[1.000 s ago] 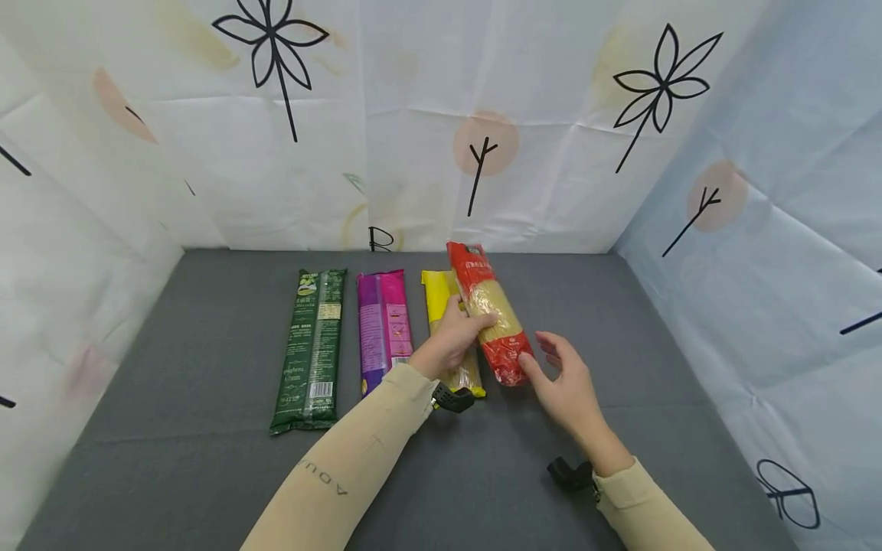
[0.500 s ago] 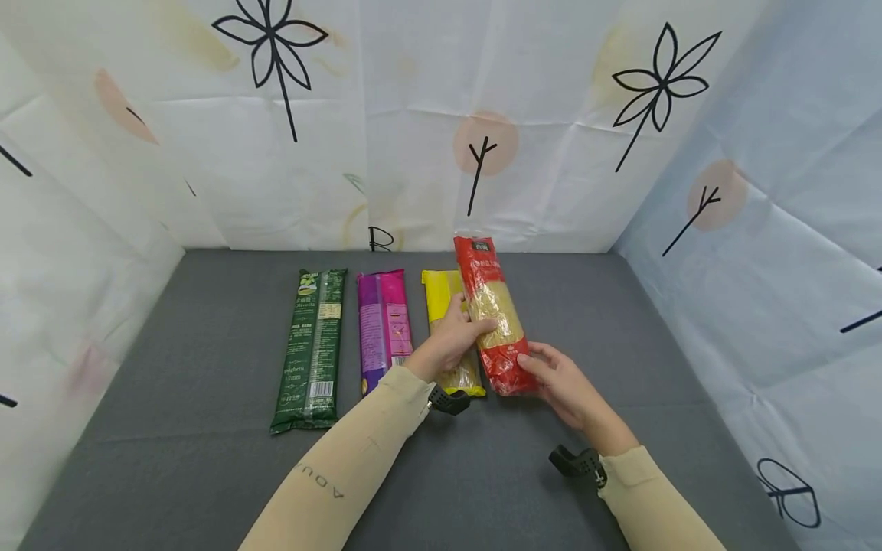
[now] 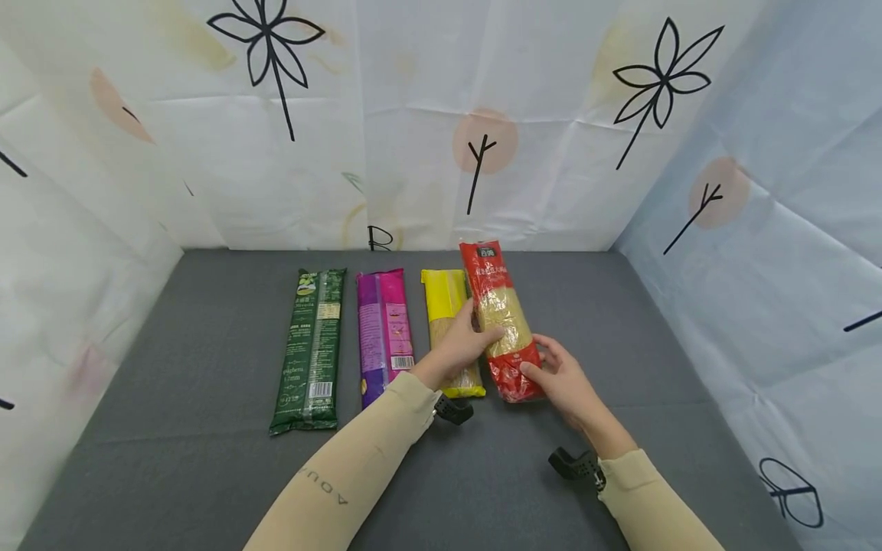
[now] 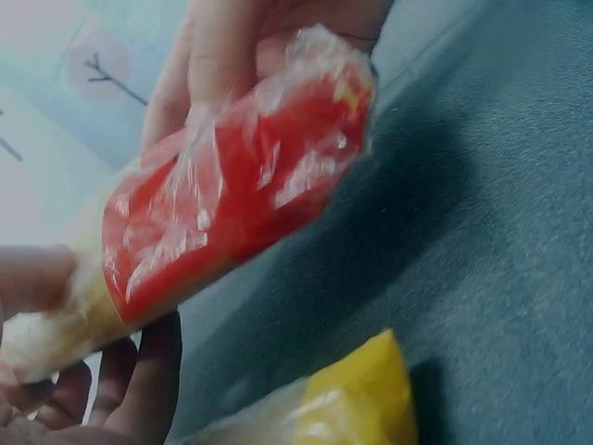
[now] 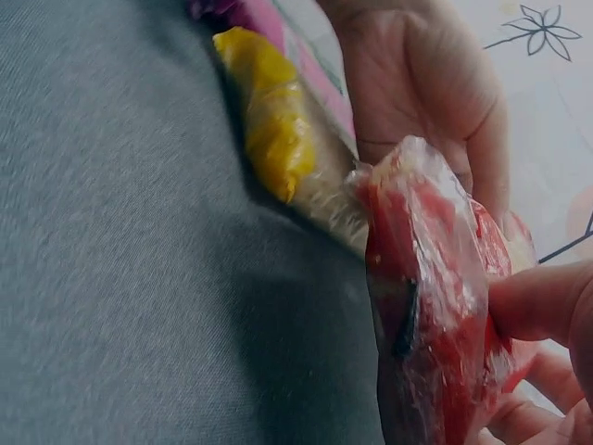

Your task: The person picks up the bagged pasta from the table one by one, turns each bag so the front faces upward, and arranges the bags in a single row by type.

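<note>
A long red noodle packet (image 3: pixel 501 317) with a clear middle is held a little above the grey mat (image 3: pixel 207 459), just right of a yellow packet (image 3: pixel 449 321). My left hand (image 3: pixel 475 344) grips its middle from the left, thumb on top. My right hand (image 3: pixel 556 375) holds its near end, fingers curled round it. The left wrist view shows the red packet's end (image 4: pixel 232 204) off the mat, with the yellow packet (image 4: pixel 352 399) below. In the right wrist view the red packet (image 5: pixel 426 297) is pinched by my thumb (image 5: pixel 542 301).
A green packet (image 3: pixel 311 348) and a magenta packet (image 3: pixel 383 329) lie side by side left of the yellow one. Patterned white sheets (image 3: pixel 427 115) wall in the mat at the back and on both sides. Bare mat lies right of the red packet.
My right hand came in from the right and took hold of the red packet's near end. The packet swung from slanted to nearly parallel with the others and shifted slightly right.
</note>
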The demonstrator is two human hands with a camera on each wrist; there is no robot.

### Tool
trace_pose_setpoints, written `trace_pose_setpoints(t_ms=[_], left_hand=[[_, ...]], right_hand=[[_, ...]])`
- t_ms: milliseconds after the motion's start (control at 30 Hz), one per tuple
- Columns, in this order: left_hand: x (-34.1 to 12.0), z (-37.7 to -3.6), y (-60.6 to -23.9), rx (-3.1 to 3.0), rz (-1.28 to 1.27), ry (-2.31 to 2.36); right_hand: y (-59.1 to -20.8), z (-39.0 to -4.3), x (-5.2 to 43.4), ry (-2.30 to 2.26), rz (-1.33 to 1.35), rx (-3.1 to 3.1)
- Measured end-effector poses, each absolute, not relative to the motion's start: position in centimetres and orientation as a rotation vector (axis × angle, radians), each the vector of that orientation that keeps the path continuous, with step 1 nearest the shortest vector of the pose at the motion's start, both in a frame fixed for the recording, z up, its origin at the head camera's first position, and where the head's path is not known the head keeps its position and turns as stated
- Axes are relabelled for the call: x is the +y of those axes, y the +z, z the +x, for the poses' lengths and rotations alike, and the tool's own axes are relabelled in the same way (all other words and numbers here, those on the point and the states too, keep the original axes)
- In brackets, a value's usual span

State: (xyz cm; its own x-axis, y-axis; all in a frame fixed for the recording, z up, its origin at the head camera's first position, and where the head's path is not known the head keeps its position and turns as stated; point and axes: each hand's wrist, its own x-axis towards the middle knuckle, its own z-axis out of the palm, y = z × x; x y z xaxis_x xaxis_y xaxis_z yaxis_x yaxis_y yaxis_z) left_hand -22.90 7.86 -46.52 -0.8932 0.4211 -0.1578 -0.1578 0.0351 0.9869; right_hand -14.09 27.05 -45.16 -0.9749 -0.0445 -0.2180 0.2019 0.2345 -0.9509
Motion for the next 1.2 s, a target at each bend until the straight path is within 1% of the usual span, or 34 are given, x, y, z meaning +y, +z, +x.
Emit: trace_pose_setpoints(t_ms=[133,367,600,800,1200], left_hand=[[8.8,-22.4,-46.3,2.015,0.334,1.857],[11.2,-21.5,-46.7,1.977,0.401,1.82],[12.6,-21.0,-47.4,1.931,0.443,1.663],[12.5,-20.6,-46.8,2.021,0.475,1.577],[11.2,-20.5,-46.1,2.001,0.463,1.644]], right_hand=[[-45.2,-14.1,27.5,-1.801,0.115,2.407],[-44.8,-14.3,28.6,-1.757,0.164,2.512],[-45.2,-14.3,29.2,-1.603,0.296,2.663],[-45.5,-14.6,29.6,-1.444,0.369,2.727],[-45.4,-14.4,29.8,-1.212,0.379,2.881]])
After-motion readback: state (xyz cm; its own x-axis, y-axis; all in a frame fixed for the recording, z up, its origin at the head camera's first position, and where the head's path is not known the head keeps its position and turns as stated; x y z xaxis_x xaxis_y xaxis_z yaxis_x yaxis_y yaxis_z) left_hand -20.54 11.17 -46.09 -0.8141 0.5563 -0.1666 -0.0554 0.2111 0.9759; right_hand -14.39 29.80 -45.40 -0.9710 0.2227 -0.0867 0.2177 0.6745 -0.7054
